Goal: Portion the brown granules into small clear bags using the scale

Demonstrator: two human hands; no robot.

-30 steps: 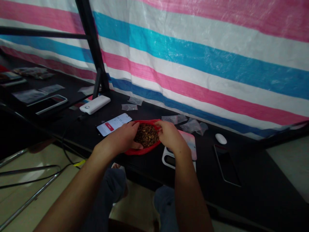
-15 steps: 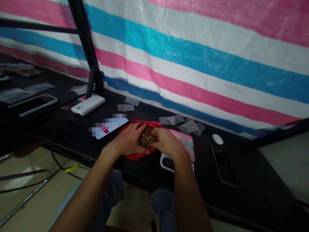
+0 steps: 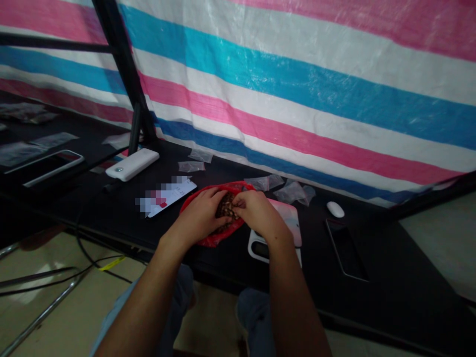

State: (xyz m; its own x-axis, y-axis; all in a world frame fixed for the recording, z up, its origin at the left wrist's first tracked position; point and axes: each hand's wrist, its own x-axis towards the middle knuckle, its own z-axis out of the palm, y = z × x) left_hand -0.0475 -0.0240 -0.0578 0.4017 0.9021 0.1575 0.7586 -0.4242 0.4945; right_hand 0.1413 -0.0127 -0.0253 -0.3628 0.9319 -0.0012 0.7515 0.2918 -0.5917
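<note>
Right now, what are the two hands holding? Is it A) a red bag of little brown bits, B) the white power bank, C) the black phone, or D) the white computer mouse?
A. The left hand and right hand are both at the red plastic bag, with fingers on the small brown pieces inside it.

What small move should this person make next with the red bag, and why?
Probably ease the bag's mouth wider with the left hand, I'd judge. The red plastic bag is bunched around the brown granules, which show only in a narrow gap, and the right hand is crowded against the left there.
</note>
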